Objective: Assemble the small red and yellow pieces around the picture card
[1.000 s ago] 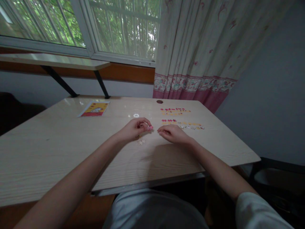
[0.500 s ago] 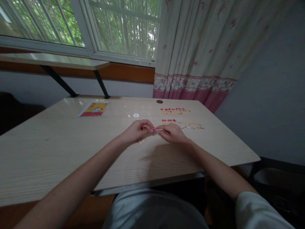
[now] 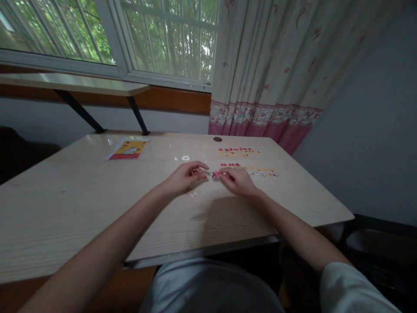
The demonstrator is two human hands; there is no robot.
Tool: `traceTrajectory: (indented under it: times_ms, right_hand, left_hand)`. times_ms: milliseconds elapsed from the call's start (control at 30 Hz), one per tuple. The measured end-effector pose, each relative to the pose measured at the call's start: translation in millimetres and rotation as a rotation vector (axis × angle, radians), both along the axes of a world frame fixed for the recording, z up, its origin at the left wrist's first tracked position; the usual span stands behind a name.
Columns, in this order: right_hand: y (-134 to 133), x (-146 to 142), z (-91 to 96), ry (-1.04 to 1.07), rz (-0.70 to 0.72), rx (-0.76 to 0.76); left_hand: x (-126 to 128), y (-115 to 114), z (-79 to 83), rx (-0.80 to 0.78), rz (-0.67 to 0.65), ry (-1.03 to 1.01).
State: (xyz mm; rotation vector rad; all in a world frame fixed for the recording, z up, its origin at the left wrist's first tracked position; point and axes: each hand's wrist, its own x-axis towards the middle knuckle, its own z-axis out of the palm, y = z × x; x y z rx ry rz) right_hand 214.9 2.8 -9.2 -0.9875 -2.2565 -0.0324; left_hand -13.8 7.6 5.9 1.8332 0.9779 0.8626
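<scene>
Pinched in the fingertips of my right hand (image 3: 238,179) is a small pink, black and white jigsaw puzzle piece (image 3: 214,174), held over the middle of the table. My left hand (image 3: 188,177) is just left of it, thumb and fingers apart, with a gap between them and the piece. On the tabletop below my left hand lie a few pale puzzle pieces (image 3: 192,194), partly covered by it. Beyond my right hand, rows of red puzzle pieces (image 3: 230,164) and yellow puzzle pieces (image 3: 239,152) are laid out; my right hand hides part of the nearer rows.
A picture sheet (image 3: 130,150) in yellow and red lies at the table's back left. A raised shelf (image 3: 74,84) on black supports stands behind it. The wooden table (image 3: 81,208) has a round cable hole (image 3: 217,139) near its back edge, by the curtain (image 3: 260,87).
My left hand has let go of the puzzle piece and its fingers have spread. The right hand keeps the piece, whose pink and black print shows more now.
</scene>
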Motion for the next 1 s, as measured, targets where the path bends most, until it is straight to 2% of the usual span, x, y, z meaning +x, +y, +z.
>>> traceTrajectory:
  times_ms: [100,200,300,500,800,1000]
  right_hand:
    - [1.8,5.3,0.4,0.052,-0.018,0.033]
    - [2.4,9.0,0.2,0.082,-0.019,0.058]
    - [1.4,9.8,1.2,0.089,-0.02,0.066]
    - [10.3,22.2,8.1,0.063,-0.05,0.018]
    - [61.2,96.6,-2.4,0.024,-0.308,-0.232]
    - [70.5,106.6,-8.7,-0.023,-0.353,-0.337]
  left_hand:
    - [-13.9,5.4,2.8,0.137,0.101,0.194]
    - [-27.4,10.6,5.9,0.234,0.091,0.373]
    - [-34.7,12.8,8.6,0.275,0.092,0.465]
    - [-41.7,15.2,8.6,0.267,0.089,0.542]
    - [-58.7,24.2,2.6,0.284,0.071,0.593]
    - [-58.3,23.6,5.3,0.293,0.054,0.624]
